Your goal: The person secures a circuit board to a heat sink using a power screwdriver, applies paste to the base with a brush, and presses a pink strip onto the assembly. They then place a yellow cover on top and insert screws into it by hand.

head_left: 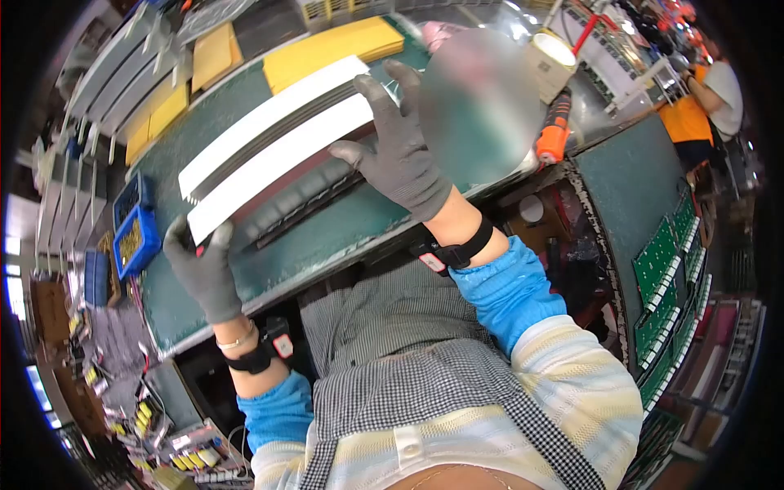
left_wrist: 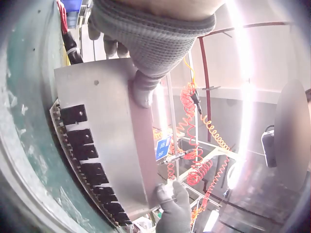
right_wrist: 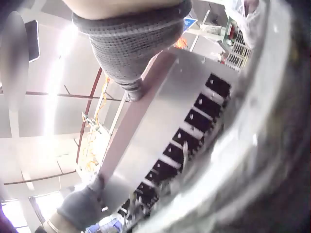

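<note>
Your left hand (head_left: 204, 276): pinching panel (head_left: 278, 160) end | your right hand (head_left: 398, 155): pinching opposite end | between them: best keep it level, moving both ends evenly.

Above the green bench (head_left: 282, 273), a long tube light (left_wrist: 247, 102) glows under a pale ceiling (left_wrist: 272, 53) with reddish pipes (left_wrist: 205, 73). Grey shelving (head_left: 114, 77) stands beyond the bench's left end, bright windows (right_wrist: 48, 206) farther off; another bench (head_left: 621, 159) adjoins its right end.
</note>
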Available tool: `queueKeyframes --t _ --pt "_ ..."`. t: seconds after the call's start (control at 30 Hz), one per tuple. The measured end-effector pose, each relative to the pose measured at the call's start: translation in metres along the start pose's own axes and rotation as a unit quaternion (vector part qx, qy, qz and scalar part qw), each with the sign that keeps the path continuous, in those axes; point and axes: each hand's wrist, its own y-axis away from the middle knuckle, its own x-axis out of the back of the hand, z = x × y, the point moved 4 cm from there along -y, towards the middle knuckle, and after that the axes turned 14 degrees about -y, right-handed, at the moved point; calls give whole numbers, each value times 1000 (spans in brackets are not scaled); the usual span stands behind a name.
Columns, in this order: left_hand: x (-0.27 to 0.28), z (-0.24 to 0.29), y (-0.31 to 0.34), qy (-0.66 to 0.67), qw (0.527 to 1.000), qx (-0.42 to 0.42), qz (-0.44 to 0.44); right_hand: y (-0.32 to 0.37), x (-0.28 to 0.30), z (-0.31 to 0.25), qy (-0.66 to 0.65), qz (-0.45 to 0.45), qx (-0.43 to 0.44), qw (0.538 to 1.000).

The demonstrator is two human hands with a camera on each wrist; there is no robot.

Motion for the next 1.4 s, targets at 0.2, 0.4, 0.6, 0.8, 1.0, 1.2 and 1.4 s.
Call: queueKeyframes --t 0.2,0.4,0.6,0.8,1.0,1.2,1.4 --pt "2 5 3 -16 1000 -4 -20 -10 72 120 -70 80 -108 988" --pt "13 18 13 -62 997 -48 -7 -14 55 199 134 -192 -233 944" --pt "49 18 10 -144 987 -57 48 -18 49 215 121 -175 -219 952" --pt "60 26 1 -143 986 -70 57 -27 52 230 46 -218 -286 932" --pt "62 39 2 -131 986 -95 43 -14 41 188 270 -158 -169 935" --pt "71 46 -1 -167 977 -126 33 -22 50 219 121 -228 -252 933" --pt "84 109 -38 34 978 -124 -164 -87 91 198 -199 -295 -302 885"
